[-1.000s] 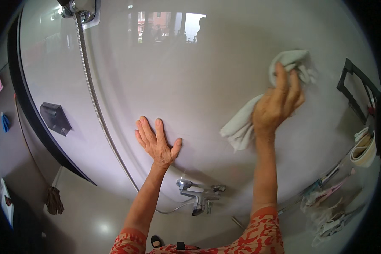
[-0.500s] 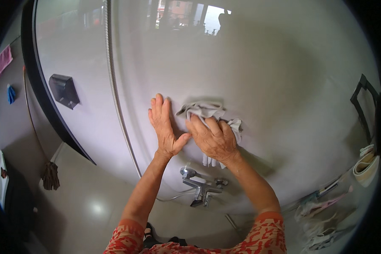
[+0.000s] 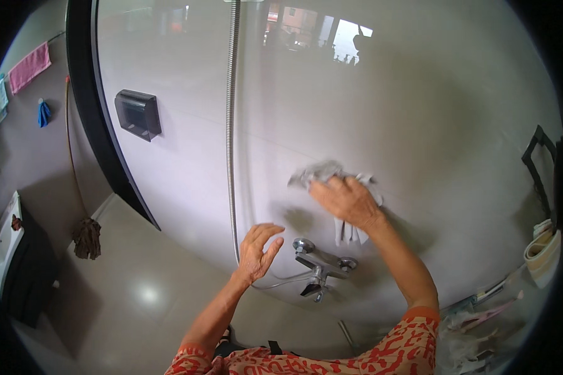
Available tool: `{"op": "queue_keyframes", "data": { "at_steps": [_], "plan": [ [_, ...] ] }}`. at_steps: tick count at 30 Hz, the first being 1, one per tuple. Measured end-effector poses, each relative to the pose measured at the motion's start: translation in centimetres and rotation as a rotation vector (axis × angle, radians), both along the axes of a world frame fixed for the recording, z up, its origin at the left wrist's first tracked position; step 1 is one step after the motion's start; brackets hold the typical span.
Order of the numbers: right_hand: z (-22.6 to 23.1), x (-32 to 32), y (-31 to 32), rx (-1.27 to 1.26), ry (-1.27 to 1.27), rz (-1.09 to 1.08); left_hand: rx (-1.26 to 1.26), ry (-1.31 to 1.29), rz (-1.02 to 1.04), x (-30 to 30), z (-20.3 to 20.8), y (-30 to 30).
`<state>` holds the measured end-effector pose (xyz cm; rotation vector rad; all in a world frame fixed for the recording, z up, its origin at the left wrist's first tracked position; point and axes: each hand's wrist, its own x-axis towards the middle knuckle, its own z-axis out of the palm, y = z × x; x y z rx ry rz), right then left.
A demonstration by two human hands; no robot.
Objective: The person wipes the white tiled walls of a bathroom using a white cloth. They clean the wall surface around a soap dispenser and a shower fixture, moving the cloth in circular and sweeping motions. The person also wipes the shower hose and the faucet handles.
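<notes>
One crumpled grey cloth (image 3: pixel 331 178) under clutching right hand (image 3: pixel 349 201); left hand (image 3: pixel 256 253) open, empty.

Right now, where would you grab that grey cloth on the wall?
Probably the loose tail of the grey cloth, hanging free below the right hand. Come from underneath, above the shower tap; the upper part is pinned flat against the wall.

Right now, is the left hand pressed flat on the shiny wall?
No, the left hand is lifted off the glossy grey wall, fingers curled beside the metal shower hose.
</notes>
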<state>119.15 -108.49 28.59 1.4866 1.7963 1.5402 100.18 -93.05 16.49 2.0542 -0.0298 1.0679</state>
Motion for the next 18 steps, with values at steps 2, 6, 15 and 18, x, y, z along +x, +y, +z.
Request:
{"op": "queue_keyframes", "data": {
  "at_steps": [2, 6, 15, 18],
  "plan": [
    [3.8, -0.8, 1.9, 0.156, 0.006, 0.004, -0.049, 0.04, 0.019, -1.6, -0.7, 0.6],
    [9.8, -0.3, 5.0, 0.494, 0.023, 0.03, -0.114, 0.089, 0.033, -3.0, -2.2, 1.1],
    [9.7, -1.5, 13.8, 0.745, 0.001, 0.106, -0.193, 0.223, 0.085, -4.8, -5.0, 2.8],
    [7.0, -2.4, 14.7, 0.592, 0.05, 0.097, -0.22, 0.241, 0.113, -5.0, -6.0, 3.0]
  ]
}}
